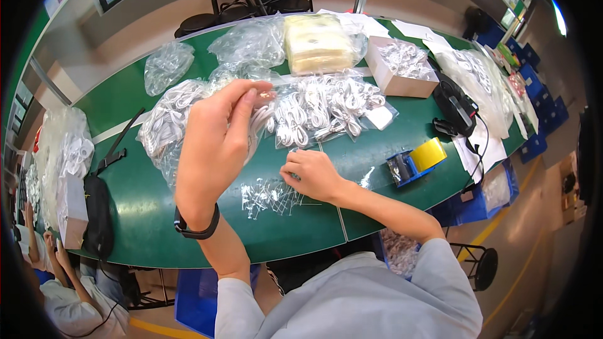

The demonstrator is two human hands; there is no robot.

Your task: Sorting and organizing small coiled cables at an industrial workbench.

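Observation:
My left hand (217, 141), with a black band at the wrist, is raised over the middle of the table. Its thumb and fingers are pinched together; what they hold, if anything, is too small to make out. Behind it lie white coiled cables (166, 122) in clear plastic, and more bundled white cables (330, 107) spread on a clear bag to the right. My right hand (312, 176) rests low over the green table with curled fingers, at the right edge of a loose pile of thin white strips (267, 198). Its fingertips are partly hidden.
A blue tape dispenser (418, 162) with yellow tape stands to the right. Farther back are an open box of white cables (402, 69), a stack of pale yellow bags (319, 44) and crumpled clear plastic (248, 41). A black device (455, 107) trails a cord. Another person (78, 295) sits at left.

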